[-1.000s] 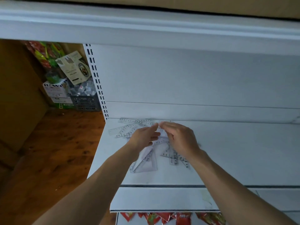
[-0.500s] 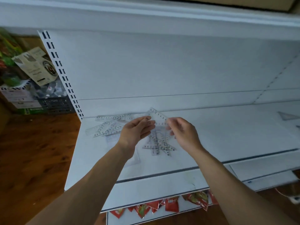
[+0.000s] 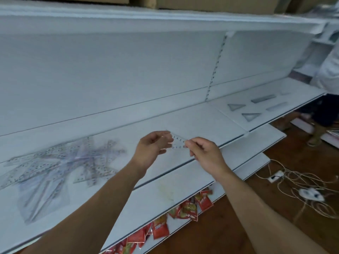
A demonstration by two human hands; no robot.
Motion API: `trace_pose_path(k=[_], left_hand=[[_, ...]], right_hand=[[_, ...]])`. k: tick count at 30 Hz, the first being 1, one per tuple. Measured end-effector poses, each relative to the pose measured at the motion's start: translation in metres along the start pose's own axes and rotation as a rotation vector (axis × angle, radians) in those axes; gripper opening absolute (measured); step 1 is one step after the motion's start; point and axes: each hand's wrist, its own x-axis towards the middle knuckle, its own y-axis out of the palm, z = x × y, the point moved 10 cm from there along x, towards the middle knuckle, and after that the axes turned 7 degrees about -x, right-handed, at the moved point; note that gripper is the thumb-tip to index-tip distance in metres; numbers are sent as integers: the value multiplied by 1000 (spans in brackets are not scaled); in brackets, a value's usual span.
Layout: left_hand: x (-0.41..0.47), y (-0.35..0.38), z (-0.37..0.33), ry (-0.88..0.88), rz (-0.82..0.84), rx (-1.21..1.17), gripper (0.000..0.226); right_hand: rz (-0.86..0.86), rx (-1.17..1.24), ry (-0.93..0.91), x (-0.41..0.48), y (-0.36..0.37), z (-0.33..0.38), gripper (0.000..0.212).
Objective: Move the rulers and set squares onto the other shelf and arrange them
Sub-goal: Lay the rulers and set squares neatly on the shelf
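Leaving the heap of rulers and set squares (image 3: 60,165) jumbled at left on the near shelf (image 3: 201,121). Pinching one clear set square (image 3: 178,143) between left hand (image 3: 153,147) and right hand (image 3: 204,153), above that shelf. Judging by the few sorted pieces (image 3: 250,116) on the other shelf (image 3: 302,88) at right: barely starting, most remaining.

The left hand (image 3: 153,147) and the right hand (image 3: 203,153) have lifted one clear set square (image 3: 178,143) off the pile (image 3: 60,165) and carried it right. The pile now lies to their left. The view has swung right, revealing the right shelf section (image 3: 293,96) with laid-out set squares (image 3: 250,116).
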Motion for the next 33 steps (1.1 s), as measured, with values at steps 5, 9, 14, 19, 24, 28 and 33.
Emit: trace_pose_path(k=[5,9,14,19,24,28,33], left_hand=[[16,132,22,1,131,41,20],[24,230,44,-15,198,40,19],[30,313,60,4,226,82,16],[50,367,71,33,266,159,12],[82,418,84,54,322,185,11],[123,462,92,70,358,152,11],[190,506,80,137,384,141,24]], right_hand=[[-93,-1,11,-11,-107,-55,22],[-175,-55,23,-25,-195,-101,25],[-250,-187,59,-36,-272,-141,29],[-312,-204,104,-33,-314,-171,25],[-318,-193,157,-13,-351,-206,27],[-349,-181,183,22,-388,-234,25],[-345,-165,175,92,-427,-254,22]])
